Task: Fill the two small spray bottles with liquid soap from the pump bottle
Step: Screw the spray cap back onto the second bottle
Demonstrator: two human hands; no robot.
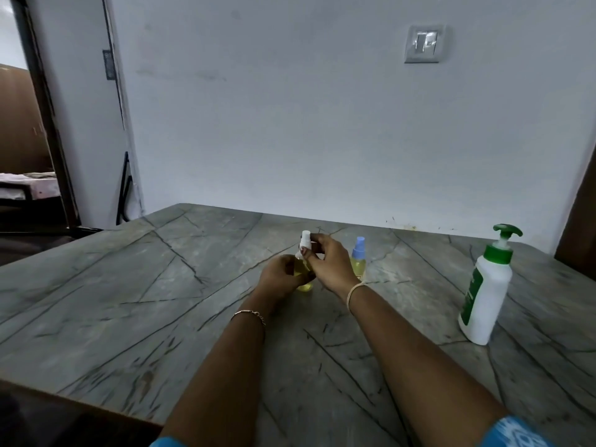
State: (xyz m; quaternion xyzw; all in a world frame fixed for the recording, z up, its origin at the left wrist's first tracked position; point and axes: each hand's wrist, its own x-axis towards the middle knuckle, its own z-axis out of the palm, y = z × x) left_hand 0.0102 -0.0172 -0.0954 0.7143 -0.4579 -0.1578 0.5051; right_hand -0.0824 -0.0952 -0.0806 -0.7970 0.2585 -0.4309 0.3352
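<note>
Your left hand (pixel 280 275) grips the yellow spray bottle (pixel 304 279) on the counter (pixel 129 301); your right hand (pixel 329 262) fingers pinch its white sprayer top (pixel 304 241), seemingly seated.

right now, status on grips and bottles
Left grip holds white-cap bottle; right grip pinches its cap. Blue-cap bottle capped, pump bottle apart. Nothing blocking.
</note>
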